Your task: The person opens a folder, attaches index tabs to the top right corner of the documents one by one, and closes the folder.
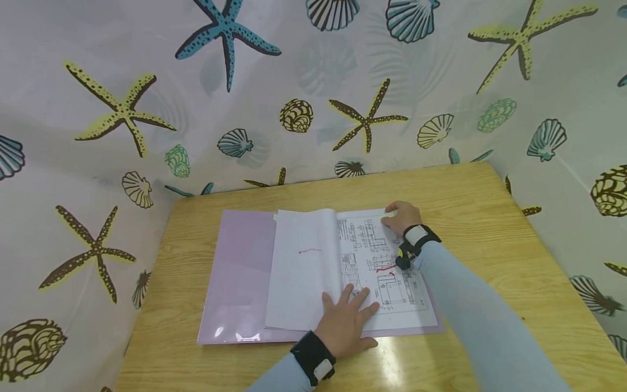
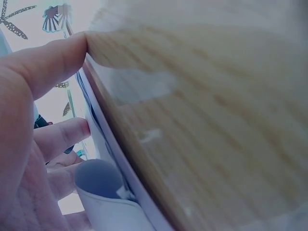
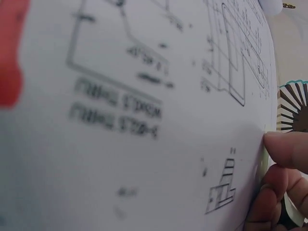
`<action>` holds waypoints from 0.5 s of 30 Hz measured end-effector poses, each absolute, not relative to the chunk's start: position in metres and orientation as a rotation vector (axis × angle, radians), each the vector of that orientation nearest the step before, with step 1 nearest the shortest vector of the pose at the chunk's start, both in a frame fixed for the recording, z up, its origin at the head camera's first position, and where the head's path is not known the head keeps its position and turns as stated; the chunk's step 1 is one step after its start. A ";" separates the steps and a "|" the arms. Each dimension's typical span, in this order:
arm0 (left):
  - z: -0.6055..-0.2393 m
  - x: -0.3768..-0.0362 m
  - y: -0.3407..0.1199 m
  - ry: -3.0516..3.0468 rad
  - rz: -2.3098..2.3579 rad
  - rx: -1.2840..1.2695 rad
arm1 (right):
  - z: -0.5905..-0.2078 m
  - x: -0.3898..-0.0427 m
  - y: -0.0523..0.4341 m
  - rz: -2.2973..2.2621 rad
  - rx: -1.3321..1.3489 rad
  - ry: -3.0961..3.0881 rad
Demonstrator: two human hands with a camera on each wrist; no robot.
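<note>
A lilac folder (image 1: 243, 277) lies spread on the table with a stack of paper in it. Its left-side pages (image 1: 301, 272) are turned over and bow up near the middle; a short red line marks the top one. On the right is a sheet of technical drawings (image 1: 362, 261) with red marks. My left hand (image 1: 343, 324) rests on the lower middle of the paper, fingers spread, thumb by the folder's bottom edge. My right hand (image 1: 404, 218) is at the sheet's upper right corner, and its thumb (image 3: 288, 149) and curled fingers pinch the paper's edge.
The folder lies on a wooden table (image 1: 470, 218). Behind and beside the table hangs a white cloth (image 1: 274, 65) printed with starfish and shells. Each wrist wears a black strap, and a small dark device (image 1: 404, 260) sits under the right one, over the sheet.
</note>
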State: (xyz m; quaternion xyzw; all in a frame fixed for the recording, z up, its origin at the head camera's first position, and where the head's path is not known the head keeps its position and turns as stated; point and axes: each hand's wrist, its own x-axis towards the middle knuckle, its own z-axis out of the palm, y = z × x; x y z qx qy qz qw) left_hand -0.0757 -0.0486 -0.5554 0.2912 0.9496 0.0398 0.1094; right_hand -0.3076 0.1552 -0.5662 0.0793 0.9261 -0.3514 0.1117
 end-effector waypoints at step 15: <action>-0.554 -0.074 -0.049 2.779 0.137 0.870 | -0.565 -0.308 0.155 -1.059 0.262 2.704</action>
